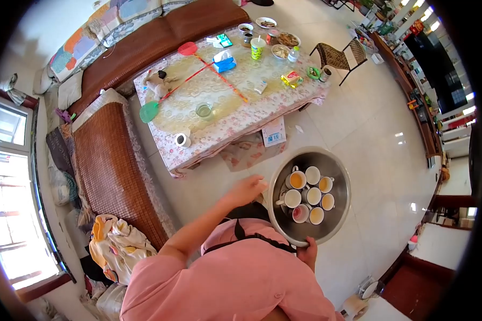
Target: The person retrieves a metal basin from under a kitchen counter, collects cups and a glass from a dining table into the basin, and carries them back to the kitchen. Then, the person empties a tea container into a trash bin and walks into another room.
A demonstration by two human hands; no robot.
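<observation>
A large metal basin [340, 218] is in front of my body, tilted so that I look into it. Several white cups [292, 198] stand in it; some show a yellow-orange inside and one a reddish inside. My right hand [307, 251] grips the basin's near rim. My left hand [247, 190] hovers just left of the basin, fingers loosely bent, with nothing visible in it. Whether it touches the rim is hard to tell.
Ahead stands a table [219, 136] with a floral cloth, bearing a white cup [182, 140], a glass bowl [203, 110], fly swatters [149, 111], a tissue pack [224, 63] and dishes. A wicker chair [340, 58] stands beyond; a brown-matted sofa [104, 155] runs along the left.
</observation>
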